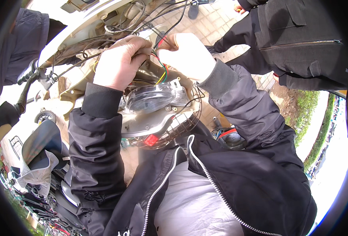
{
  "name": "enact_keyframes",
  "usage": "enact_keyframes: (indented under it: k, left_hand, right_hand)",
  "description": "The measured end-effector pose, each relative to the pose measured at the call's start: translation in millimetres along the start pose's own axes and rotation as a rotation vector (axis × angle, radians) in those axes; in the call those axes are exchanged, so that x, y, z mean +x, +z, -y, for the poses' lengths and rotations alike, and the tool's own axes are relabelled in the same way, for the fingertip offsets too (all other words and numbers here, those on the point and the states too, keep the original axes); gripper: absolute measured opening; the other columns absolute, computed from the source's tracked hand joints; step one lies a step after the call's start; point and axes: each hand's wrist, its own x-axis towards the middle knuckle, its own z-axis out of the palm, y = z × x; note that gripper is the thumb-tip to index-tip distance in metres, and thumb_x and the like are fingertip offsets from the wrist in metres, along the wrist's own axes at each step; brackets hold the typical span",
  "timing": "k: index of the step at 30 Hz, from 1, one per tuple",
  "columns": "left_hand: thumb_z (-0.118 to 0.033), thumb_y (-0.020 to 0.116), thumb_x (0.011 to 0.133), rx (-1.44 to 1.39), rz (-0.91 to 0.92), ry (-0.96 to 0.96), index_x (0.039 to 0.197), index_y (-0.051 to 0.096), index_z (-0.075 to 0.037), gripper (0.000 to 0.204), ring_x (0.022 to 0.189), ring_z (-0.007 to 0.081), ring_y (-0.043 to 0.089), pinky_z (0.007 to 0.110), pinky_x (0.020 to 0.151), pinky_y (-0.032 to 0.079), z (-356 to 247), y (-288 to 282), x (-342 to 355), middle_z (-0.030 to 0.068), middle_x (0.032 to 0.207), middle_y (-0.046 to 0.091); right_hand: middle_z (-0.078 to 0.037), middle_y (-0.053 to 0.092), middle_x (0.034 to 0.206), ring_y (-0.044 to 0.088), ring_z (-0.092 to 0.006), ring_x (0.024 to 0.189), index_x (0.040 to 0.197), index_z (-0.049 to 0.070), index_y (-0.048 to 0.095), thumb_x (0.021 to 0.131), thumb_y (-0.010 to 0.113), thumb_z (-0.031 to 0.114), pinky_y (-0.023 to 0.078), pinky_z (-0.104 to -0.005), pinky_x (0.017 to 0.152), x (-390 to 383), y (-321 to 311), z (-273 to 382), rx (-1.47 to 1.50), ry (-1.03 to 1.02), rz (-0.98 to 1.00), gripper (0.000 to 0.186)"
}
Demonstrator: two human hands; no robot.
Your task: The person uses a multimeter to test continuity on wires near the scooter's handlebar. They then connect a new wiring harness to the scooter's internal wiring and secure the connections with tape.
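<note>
Red, green and yellow wires (165,74) rise from an opened scooter front to my fingers. My left hand (118,63) is closed, thumb and forefinger pinching the wires near their upper part. Beside it, my right hand (189,55) is also closed, its fingertips on the same wires; the exact join between the hands is partly hidden. Just below them lies a clear-covered instrument unit (150,100) in a pale plastic panel (142,128). Black cables (174,25) run up and away from behind my hands.
A wire basket (191,120) and a red reflector (151,139) are under the panel. A handlebar grip (27,74) sticks out at left. People in dark clothes stand at the right (300,39) and left (26,43). Parked two-wheelers (55,208) fill the lower left.
</note>
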Motion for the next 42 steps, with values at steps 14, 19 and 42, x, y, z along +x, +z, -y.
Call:
enact_keyframes:
  k: [14, 19, 42]
  left_hand:
    - [-0.017, 0.064, 0.084, 0.295, -0.051, 0.161, 0.101, 0.069, -0.012, 0.019, 0.095, 0.0240, 0.063, 0.033, 0.083, 0.051, 5.1, 5.7, 0.6, 0.0052, 0.099, 0.066]
    - [-0.020, 0.064, 0.085, 0.307, -0.077, 0.179, 0.101, 0.069, -0.011, 0.018, 0.092, 0.0251, 0.062, 0.034, 0.079, 0.051, 7.3, 7.5, 0.7, 0.0055, 0.094, 0.065]
    - [-0.012, 0.064, 0.082, 0.288, 0.013, 0.077, 0.099, 0.068, -0.009, 0.018, 0.091, 0.0279, 0.061, 0.035, 0.078, 0.050, -2.2, 5.0, 2.3, 0.0071, 0.094, 0.063]
  right_hand:
    - [0.000, 0.058, 0.070, 0.043, -0.0031, 0.049, 0.100, -0.002, 0.063, 0.085, 0.063, 0.013, 0.033, -0.0194, 0.043, 8.6, -3.8, -10.0, 0.503, 0.251, 0.113, 0.022]
    - [-0.001, 0.058, 0.073, 0.043, -0.0034, 0.049, 0.102, -0.003, 0.062, 0.086, 0.062, 0.011, 0.033, -0.0195, 0.043, 11.5, -1.2, -12.0, 0.546, 0.269, 0.109, 0.022]
    - [-0.004, 0.064, 0.081, 0.049, -0.0038, 0.056, 0.098, -0.004, 0.064, 0.087, 0.063, 0.013, 0.038, -0.0195, 0.049, 10.9, -8.5, -10.8, 0.456, 0.395, 0.132, 0.020]
